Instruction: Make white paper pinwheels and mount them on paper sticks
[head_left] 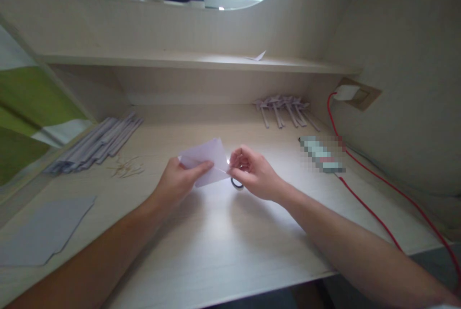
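My left hand (185,174) grips a small square sheet of pale paper (207,155) above the desk, its thumb lying flat on the near face. At the sheet's right corner my right hand (254,172) is closed, thumb and forefinger pinched together at the paper's edge. A thin pale line runs from those fingertips into the sheet; whether it is a slit or a fold I cannot tell. Just below the right fingers a dark ring (236,184) shows, partly hidden by the hand; its kind is unclear.
Several paper pinwheels (284,107) lie at the back right, several rolled paper sticks (103,141) at the left. Thin tan strips (126,167) and paper sheets (43,229) lie nearer. A blurred phone (322,154) and red cable (370,213) are right. A shelf (180,61) spans the back.
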### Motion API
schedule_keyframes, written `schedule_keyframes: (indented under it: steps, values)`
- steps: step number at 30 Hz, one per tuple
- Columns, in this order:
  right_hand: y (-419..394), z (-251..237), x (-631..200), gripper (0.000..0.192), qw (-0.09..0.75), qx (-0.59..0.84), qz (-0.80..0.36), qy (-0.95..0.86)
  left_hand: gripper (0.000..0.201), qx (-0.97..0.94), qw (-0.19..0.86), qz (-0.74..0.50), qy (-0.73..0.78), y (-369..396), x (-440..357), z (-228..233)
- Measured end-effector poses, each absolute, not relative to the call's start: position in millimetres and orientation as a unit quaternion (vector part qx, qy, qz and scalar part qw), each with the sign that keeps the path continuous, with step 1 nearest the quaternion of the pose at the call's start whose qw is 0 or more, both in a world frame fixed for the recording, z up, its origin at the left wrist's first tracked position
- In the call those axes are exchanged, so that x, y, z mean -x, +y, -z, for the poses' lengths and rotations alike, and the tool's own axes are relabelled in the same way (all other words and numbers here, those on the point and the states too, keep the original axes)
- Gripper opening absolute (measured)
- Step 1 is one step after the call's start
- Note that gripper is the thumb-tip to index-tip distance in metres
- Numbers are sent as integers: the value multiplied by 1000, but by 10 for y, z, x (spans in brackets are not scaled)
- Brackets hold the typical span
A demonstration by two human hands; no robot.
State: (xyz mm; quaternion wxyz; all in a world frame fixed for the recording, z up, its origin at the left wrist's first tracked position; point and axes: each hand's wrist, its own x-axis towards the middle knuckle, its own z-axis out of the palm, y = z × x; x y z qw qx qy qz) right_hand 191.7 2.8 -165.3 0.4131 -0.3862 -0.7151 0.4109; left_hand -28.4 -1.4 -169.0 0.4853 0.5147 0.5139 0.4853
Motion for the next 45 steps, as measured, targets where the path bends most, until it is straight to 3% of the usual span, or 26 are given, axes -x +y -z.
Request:
schedule_keyframes:
  steps: [4,9,17,38,45]
  values:
    - [-4,1563,-2001,5,351,458,-340,-743,39,-497,468,-483,549,-73,317,1697]
    - [49,1458,-2122,22,76,618,-169,-764,38,-490,490,-476,542,-147,306,1674]
    - [84,1429,-2138,22,-58,636,-159,-753,34,-487,535,-459,516,-182,334,1683]
    - [-22,1436,-2188,26,-124,632,-126,-754,46,-511,522,-410,547,14,335,1804]
    - [-7,1498,-2227,16,-76,645,-163,-743,36,-462,570,-436,521,28,445,1875]
